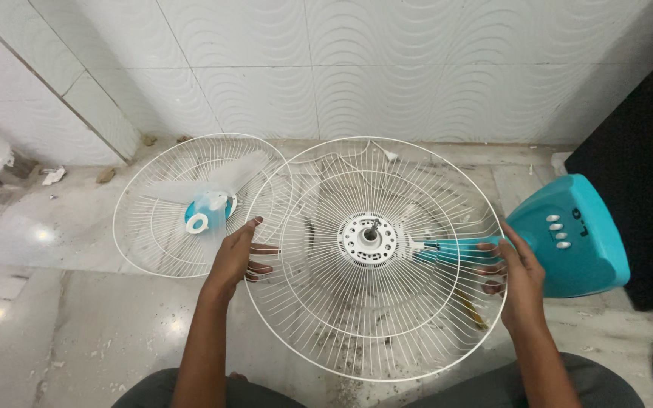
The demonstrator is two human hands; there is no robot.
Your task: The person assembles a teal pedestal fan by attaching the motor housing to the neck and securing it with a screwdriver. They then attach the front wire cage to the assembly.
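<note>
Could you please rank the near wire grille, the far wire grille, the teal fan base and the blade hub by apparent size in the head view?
1. Near wire grille, though nearness flatters it.
2. Far wire grille.
3. Teal fan base.
4. Blade hub.

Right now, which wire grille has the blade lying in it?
The smaller left grille on the floor, holding the translucent blade. The grille gripped by both hands has none.

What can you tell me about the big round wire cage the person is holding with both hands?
The wire guard is a white, round fan grille of thin radial spokes and a few rings, metal by its look. At its middle sits a white hub with a shaft, joined to the teal fan body. It tilts toward the camera above the dusty floor. The left hand and right hand grip opposite rims.
</note>
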